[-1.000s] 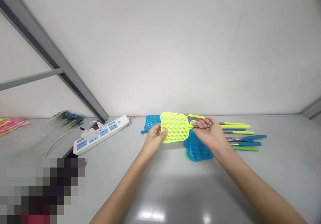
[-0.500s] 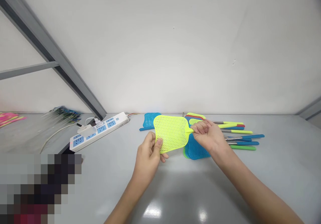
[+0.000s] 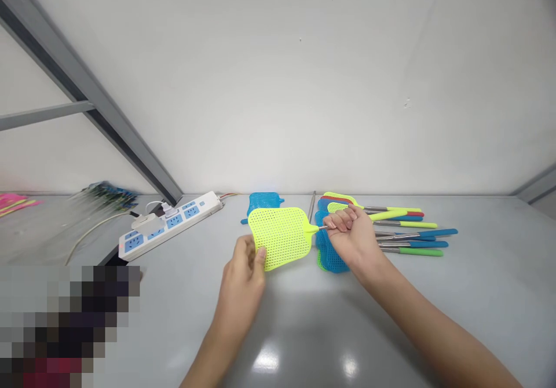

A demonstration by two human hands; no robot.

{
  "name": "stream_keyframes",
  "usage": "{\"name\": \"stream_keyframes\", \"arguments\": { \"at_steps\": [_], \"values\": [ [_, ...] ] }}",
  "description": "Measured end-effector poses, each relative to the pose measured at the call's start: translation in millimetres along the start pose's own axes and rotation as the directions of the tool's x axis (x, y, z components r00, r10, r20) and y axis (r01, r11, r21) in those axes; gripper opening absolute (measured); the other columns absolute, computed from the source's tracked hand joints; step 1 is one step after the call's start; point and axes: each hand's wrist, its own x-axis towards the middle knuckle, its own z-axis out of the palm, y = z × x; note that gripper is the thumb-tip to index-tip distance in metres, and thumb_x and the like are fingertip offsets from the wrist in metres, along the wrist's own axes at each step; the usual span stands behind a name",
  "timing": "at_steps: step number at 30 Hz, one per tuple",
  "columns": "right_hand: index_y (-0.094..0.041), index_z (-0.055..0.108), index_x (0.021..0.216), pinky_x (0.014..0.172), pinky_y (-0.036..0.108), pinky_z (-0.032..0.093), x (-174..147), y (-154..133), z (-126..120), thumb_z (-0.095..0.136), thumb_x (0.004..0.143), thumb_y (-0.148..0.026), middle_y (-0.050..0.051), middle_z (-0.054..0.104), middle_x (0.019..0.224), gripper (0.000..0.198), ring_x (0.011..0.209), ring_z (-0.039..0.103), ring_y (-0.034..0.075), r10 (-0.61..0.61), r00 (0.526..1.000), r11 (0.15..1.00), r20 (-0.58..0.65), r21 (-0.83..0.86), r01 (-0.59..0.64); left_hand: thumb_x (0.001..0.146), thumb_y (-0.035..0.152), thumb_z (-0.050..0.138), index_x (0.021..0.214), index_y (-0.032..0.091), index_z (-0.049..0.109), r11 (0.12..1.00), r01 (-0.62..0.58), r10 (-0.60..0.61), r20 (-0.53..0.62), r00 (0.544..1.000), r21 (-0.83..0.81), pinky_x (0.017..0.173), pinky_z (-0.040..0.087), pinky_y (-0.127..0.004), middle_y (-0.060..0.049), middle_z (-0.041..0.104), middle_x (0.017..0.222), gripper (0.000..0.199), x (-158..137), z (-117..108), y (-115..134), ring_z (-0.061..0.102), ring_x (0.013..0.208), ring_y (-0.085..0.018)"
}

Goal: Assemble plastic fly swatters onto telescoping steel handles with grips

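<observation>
Between my hands is a yellow fly swatter (image 3: pixel 282 236), its perforated head facing me above the table. My left hand (image 3: pixel 247 272) pinches the lower left edge of that head, thumb in front. The fingers of my right hand (image 3: pixel 351 230) are wrapped round its thin metal shaft, and a yellow grip shows past the hand. Behind and right of this hand lies a pile of fly swatters with blue heads (image 3: pixel 333 252) and blue, yellow, red and green handles (image 3: pixel 421 252). A loose blue swatter head (image 3: pixel 263 200) rests near the wall, partly behind the yellow one.
A white power strip (image 3: pixel 171 226) with plugs lies to the left on the grey table (image 3: pixel 486 295). A thin metal rod (image 3: pixel 311 207) leans near the wall. Farther left are clear plastic packages (image 3: pixel 104 200) and pink items (image 3: pixel 15 200). A metal frame post (image 3: pixel 99 98) rises there.
My left hand has moved left and slightly down with the yellow head. A short length of metal shaft now shows between the head and my right hand, which also shifted slightly left.
</observation>
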Motion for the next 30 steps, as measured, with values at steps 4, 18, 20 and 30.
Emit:
{"name": "stream_keyframes", "arguments": {
  "at_steps": [4, 18, 20, 30],
  "values": [
    [-0.018, 0.015, 0.053, 0.038, 0.021, 0.024, -10, 5, 2, 0.032, 0.08, -0.022, -0.008, 0.013, 0.041, 0.032, 0.035, 0.016, 0.007, -0.125, 0.99, 0.992, 0.065, 0.001, 0.125, 0.078, 0.035, 0.043, 0.128, 0.005, 0.016, 0.864, -0.196, 0.354, -0.283, 0.892, 0.464, 0.095, 0.021, -0.051, -0.024, 0.012, 0.135, 0.065, -4, 22, 17, 0.01, 0.125, -0.031],
    [-0.018, 0.019, 0.053, 0.033, 0.02, 0.017, -21, 13, 0, 0.039, 0.08, -0.027, -0.009, 0.009, 0.04, 0.035, 0.033, 0.01, 0.007, 0.075, 0.996, 0.995, 0.05, -0.062, -0.072, 0.083, 0.017, 0.029, 0.067, 0.018, 0.049, 0.451, -0.742, 0.541, 0.509, 0.67, 0.497, 0.08, 0.027, -0.041, -0.003, 0.052, 0.062, 0.025, 19, 18, 46, 0.046, 0.069, -0.019],
    [-0.018, 0.018, 0.053, 0.033, 0.02, 0.015, -21, 11, 3, 0.039, 0.081, -0.028, -0.009, 0.007, 0.041, 0.036, 0.034, 0.009, 0.007, 0.069, 0.995, 0.995, 0.076, -0.075, -0.064, 0.085, 0.019, 0.026, 0.066, 0.019, 0.047, 0.494, -0.717, 0.52, 0.494, 0.697, 0.491, 0.076, 0.027, -0.039, -0.002, 0.05, 0.061, 0.028, 16, 15, 50, 0.043, 0.065, -0.017],
    [-0.019, 0.011, 0.055, 0.031, 0.02, 0.009, 0, -36, 1, 0.036, 0.082, -0.022, -0.008, 0.002, 0.046, 0.037, 0.037, 0.002, 0.007, -0.147, 0.988, 0.988, 0.04, -0.031, 0.149, 0.085, 0.025, 0.026, 0.063, 0.02, 0.041, 0.631, -0.63, 0.405, 0.501, 0.765, 0.452, 0.076, 0.026, -0.034, 0.002, 0.046, 0.06, 0.027, 3, -27, 25, 0.04, 0.063, -0.014]
  ]
}}
